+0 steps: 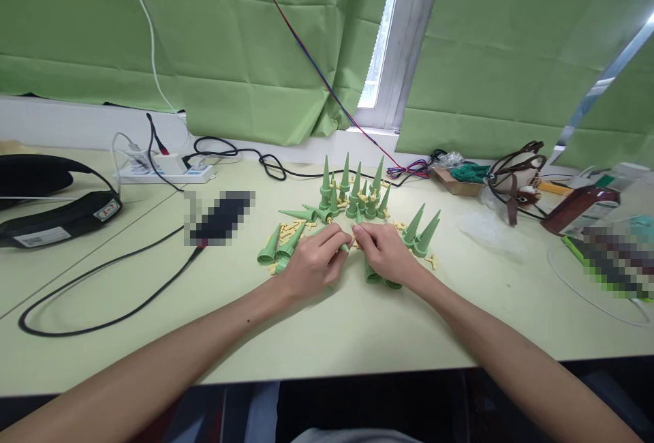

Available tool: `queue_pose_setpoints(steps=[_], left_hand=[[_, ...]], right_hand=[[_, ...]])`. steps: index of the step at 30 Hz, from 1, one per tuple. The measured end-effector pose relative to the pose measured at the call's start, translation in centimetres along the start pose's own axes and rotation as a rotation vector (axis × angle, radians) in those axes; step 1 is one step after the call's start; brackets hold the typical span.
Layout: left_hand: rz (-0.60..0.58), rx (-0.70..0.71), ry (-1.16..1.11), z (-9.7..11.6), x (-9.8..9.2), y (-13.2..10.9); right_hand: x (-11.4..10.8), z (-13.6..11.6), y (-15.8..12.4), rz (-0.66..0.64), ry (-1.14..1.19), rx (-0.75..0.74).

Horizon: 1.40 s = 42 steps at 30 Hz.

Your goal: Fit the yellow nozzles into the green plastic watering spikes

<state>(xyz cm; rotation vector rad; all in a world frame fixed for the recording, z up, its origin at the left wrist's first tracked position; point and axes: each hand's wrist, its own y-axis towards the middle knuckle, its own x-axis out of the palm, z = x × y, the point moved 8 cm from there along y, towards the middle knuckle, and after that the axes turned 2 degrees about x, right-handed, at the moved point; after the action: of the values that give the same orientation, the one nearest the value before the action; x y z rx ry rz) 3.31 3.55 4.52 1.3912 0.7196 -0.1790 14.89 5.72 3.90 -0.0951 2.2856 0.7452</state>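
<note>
Left hand [317, 256] curled on green plastic spike [346, 247]; right hand [382, 251] curled beside, can't tell its hold. Upright spikes [345, 177] far, yellow T-piece [433, 261] right.

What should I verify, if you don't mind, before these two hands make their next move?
1. Left hand holding a part: ok; a green plastic piece shows at its fingers.
2. Right hand holding a part: cannot tell; its own fingers hide the grip.
3. Small yellow plastic pieces near the hands: ok; they lie scattered on both sides.
4. All slim, pointed green plastic cones standing upright: not ok; several stand behind the hands, but others lie on their sides.
5. Looped black cable apart from the left forearm: ok; it lies beyond it.
</note>
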Motion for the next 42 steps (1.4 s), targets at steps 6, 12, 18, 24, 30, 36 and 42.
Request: queue_pose_setpoints(steps=[6, 12, 18, 24, 30, 36, 42], left_hand=[[0.001, 0.003, 0.016, -0.1, 0.2, -0.2], [-0.041, -0.053, -0.039, -0.4, 0.5, 0.3], [-0.038, -0.178, -0.096, -1.1, 0.3, 0.8], [-0.168, -0.317, -0.088, -2.1, 1.4, 0.4], [-0.232, -0.439, -0.134, -2.8, 1.8, -0.1], [-0.281, -0.499, -0.225, -2.7, 2.0, -0.4], [-0.281, -0.478, -0.237, -2.4, 2.2, -0.1]], right_hand=[[0.1, 0.3, 0.0, -0.018, 0.005, 0.021], [-0.1, 0.7, 0.2, 0.003, 0.016, 0.048], [-0.8, 1.0, 0.1, 0.098, -0.031, 0.097], [-2.1, -0.1, -0.2, 0.223, 0.027, 0.066], [-1.3, -1.6, -0.6, 0.136, 0.116, -0.071], [-0.8, -1.9, -0.7, 0.131, 0.059, -0.149], [-0.8, -2.1, -0.8, 0.168, 0.001, -0.179]])
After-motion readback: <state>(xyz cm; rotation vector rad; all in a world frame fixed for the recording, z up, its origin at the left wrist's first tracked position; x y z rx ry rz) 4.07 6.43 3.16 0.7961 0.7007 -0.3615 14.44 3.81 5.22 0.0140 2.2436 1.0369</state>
